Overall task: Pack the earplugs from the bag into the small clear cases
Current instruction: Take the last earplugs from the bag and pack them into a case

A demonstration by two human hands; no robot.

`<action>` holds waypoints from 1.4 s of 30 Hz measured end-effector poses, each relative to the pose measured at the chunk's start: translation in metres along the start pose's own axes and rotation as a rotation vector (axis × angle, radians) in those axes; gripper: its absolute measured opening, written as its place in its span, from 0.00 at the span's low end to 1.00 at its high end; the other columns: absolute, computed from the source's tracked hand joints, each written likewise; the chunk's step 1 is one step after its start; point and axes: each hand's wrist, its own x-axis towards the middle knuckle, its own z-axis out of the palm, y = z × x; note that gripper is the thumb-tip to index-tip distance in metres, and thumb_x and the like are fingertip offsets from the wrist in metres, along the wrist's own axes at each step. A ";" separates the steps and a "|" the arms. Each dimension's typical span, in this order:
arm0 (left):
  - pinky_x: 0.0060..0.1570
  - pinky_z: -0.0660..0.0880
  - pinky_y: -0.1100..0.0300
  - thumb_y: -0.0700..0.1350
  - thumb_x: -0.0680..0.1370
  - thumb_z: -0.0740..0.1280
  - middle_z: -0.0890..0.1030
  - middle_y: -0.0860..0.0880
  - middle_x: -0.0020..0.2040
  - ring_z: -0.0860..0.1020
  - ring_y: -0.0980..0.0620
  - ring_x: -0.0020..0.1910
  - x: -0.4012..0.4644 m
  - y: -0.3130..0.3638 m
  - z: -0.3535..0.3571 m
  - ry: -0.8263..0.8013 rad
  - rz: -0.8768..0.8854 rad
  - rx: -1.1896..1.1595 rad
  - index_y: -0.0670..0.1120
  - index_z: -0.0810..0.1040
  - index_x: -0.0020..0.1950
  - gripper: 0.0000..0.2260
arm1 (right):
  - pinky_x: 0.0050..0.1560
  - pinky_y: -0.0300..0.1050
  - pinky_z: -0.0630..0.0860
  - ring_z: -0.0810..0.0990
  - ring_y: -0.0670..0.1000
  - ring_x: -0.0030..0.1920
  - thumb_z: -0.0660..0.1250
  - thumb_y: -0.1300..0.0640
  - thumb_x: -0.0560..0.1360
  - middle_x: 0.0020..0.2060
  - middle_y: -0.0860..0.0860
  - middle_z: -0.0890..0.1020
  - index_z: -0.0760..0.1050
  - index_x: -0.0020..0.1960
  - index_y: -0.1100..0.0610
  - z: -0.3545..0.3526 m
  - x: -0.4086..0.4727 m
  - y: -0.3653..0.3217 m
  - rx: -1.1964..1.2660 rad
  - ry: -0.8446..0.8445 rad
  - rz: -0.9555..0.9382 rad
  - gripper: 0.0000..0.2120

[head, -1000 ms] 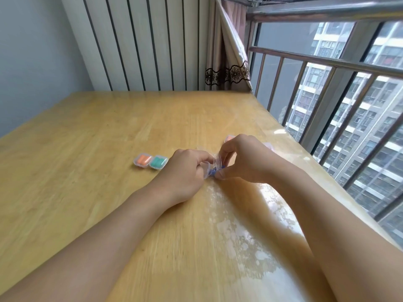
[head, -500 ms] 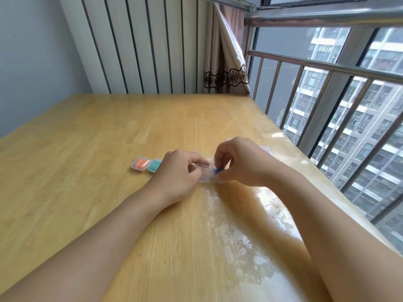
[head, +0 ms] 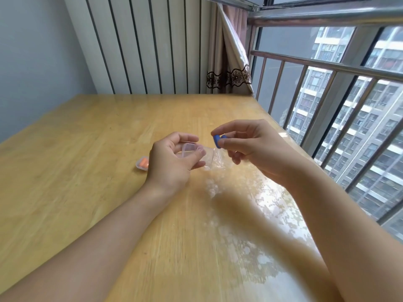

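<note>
My right hand (head: 250, 144) pinches blue earplugs (head: 218, 140) between thumb and fingers, lifted above the table. A crumpled clear plastic bag (head: 214, 161) hangs below them, between my two hands. My left hand (head: 174, 162) holds a small clear case (head: 188, 149) with its lid up, fingers curled round it. A shut clear case with orange earplugs (head: 142, 164) lies on the table just left of my left hand. The teal case seen earlier is hidden behind my left hand.
The wooden table (head: 87, 171) runs back to a white ribbed wall panel (head: 141, 44). A metal window railing (head: 327, 68) and a curtain (head: 231, 62) stand along the table's right side. Sunlight glares on the tabletop near its right edge.
My hands have moved apart and risen off the table. My right hand has drawn the blue earplugs out of the bag, and my left hand now holds an open clear case.
</note>
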 end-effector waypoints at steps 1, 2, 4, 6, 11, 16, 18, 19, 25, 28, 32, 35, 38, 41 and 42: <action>0.43 0.82 0.61 0.34 0.75 0.74 0.85 0.39 0.49 0.86 0.53 0.40 0.000 0.001 0.001 -0.032 -0.030 -0.042 0.43 0.82 0.51 0.07 | 0.31 0.40 0.73 0.74 0.47 0.29 0.72 0.68 0.75 0.37 0.59 0.80 0.84 0.53 0.63 0.004 0.001 0.001 0.044 0.001 -0.001 0.07; 0.45 0.82 0.61 0.34 0.76 0.73 0.85 0.38 0.50 0.86 0.52 0.42 -0.001 0.001 0.002 -0.068 -0.064 -0.092 0.42 0.82 0.51 0.06 | 0.31 0.40 0.72 0.73 0.47 0.29 0.72 0.67 0.75 0.37 0.58 0.81 0.84 0.53 0.63 0.007 0.002 0.003 0.074 0.012 -0.002 0.07; 0.47 0.82 0.62 0.34 0.79 0.68 0.85 0.39 0.50 0.86 0.52 0.45 -0.001 0.003 0.004 -0.127 -0.127 -0.187 0.39 0.82 0.54 0.06 | 0.31 0.40 0.72 0.73 0.47 0.28 0.73 0.67 0.75 0.36 0.56 0.82 0.83 0.52 0.64 0.007 0.003 0.005 0.092 0.050 -0.003 0.07; 0.47 0.82 0.63 0.33 0.81 0.64 0.85 0.40 0.51 0.86 0.52 0.48 -0.002 0.005 0.003 -0.166 -0.170 -0.223 0.39 0.80 0.58 0.08 | 0.31 0.40 0.72 0.74 0.47 0.28 0.73 0.66 0.75 0.36 0.59 0.83 0.84 0.52 0.63 0.005 0.003 0.005 0.057 0.067 -0.009 0.06; 0.34 0.80 0.62 0.35 0.79 0.69 0.88 0.45 0.46 0.87 0.53 0.45 -0.003 0.009 -0.002 -0.147 -0.109 -0.086 0.46 0.78 0.59 0.10 | 0.31 0.43 0.74 0.76 0.49 0.31 0.75 0.66 0.74 0.38 0.61 0.85 0.85 0.51 0.61 0.004 0.001 0.006 -0.137 0.045 -0.080 0.06; 0.33 0.79 0.63 0.37 0.74 0.76 0.87 0.45 0.43 0.86 0.51 0.39 -0.002 0.008 -0.003 -0.025 0.028 0.084 0.47 0.80 0.55 0.13 | 0.31 0.42 0.73 0.74 0.49 0.30 0.75 0.65 0.73 0.36 0.55 0.85 0.85 0.50 0.60 0.006 -0.001 0.004 -0.139 -0.037 -0.116 0.06; 0.33 0.80 0.62 0.37 0.73 0.76 0.87 0.47 0.43 0.86 0.51 0.39 -0.003 0.007 -0.003 0.007 0.083 0.134 0.48 0.80 0.54 0.12 | 0.30 0.40 0.72 0.74 0.46 0.28 0.76 0.64 0.73 0.33 0.48 0.84 0.86 0.50 0.59 0.008 -0.002 0.003 -0.222 -0.036 -0.162 0.06; 0.34 0.81 0.60 0.37 0.74 0.76 0.87 0.47 0.43 0.86 0.51 0.39 -0.003 0.006 -0.003 0.023 0.110 0.154 0.48 0.80 0.53 0.12 | 0.30 0.39 0.72 0.74 0.46 0.28 0.76 0.63 0.73 0.33 0.47 0.84 0.86 0.50 0.58 0.007 -0.001 0.003 -0.259 0.009 -0.195 0.06; 0.39 0.84 0.52 0.35 0.75 0.73 0.87 0.48 0.43 0.87 0.51 0.37 -0.005 0.004 -0.002 0.030 0.124 0.168 0.48 0.80 0.52 0.11 | 0.29 0.44 0.71 0.74 0.48 0.27 0.77 0.64 0.72 0.33 0.53 0.84 0.85 0.48 0.60 0.020 -0.005 0.003 -0.180 -0.061 -0.165 0.06; 0.45 0.84 0.46 0.36 0.77 0.72 0.88 0.45 0.44 0.87 0.45 0.40 -0.003 0.002 -0.002 -0.011 -0.001 0.015 0.46 0.80 0.52 0.08 | 0.29 0.43 0.71 0.73 0.44 0.25 0.77 0.64 0.72 0.32 0.47 0.84 0.84 0.47 0.59 0.024 -0.003 0.008 -0.293 -0.042 -0.149 0.05; 0.48 0.84 0.56 0.37 0.79 0.69 0.87 0.40 0.47 0.86 0.44 0.46 -0.002 0.006 0.000 -0.083 -0.172 -0.198 0.41 0.81 0.53 0.04 | 0.28 0.40 0.72 0.75 0.46 0.25 0.77 0.63 0.72 0.27 0.42 0.81 0.86 0.46 0.58 0.018 -0.003 0.004 -0.351 -0.048 -0.145 0.03; 0.51 0.82 0.57 0.39 0.79 0.69 0.86 0.40 0.51 0.86 0.45 0.48 -0.001 0.006 -0.001 -0.139 -0.264 -0.311 0.39 0.81 0.56 0.07 | 0.28 0.39 0.70 0.76 0.47 0.25 0.77 0.61 0.72 0.27 0.42 0.81 0.86 0.44 0.56 0.017 -0.004 0.004 -0.375 -0.069 -0.118 0.02; 0.48 0.82 0.59 0.40 0.79 0.70 0.86 0.38 0.51 0.86 0.46 0.47 -0.002 0.009 -0.001 -0.199 -0.311 -0.395 0.37 0.80 0.59 0.11 | 0.29 0.45 0.73 0.78 0.48 0.26 0.78 0.60 0.72 0.36 0.47 0.82 0.87 0.44 0.53 0.019 -0.003 0.008 -0.445 -0.048 -0.109 0.03; 0.49 0.83 0.56 0.41 0.80 0.68 0.86 0.39 0.52 0.86 0.45 0.49 -0.002 0.008 -0.001 -0.235 -0.341 -0.381 0.38 0.80 0.61 0.11 | 0.28 0.44 0.74 0.78 0.49 0.26 0.78 0.60 0.71 0.41 0.53 0.82 0.87 0.46 0.53 0.020 -0.002 0.010 -0.474 -0.022 -0.117 0.04; 0.51 0.83 0.53 0.42 0.80 0.68 0.86 0.39 0.53 0.86 0.44 0.49 -0.002 0.008 -0.002 -0.256 -0.357 -0.370 0.39 0.80 0.61 0.11 | 0.28 0.42 0.75 0.78 0.48 0.26 0.78 0.60 0.71 0.41 0.54 0.82 0.87 0.46 0.53 0.020 -0.002 0.010 -0.483 -0.022 -0.118 0.04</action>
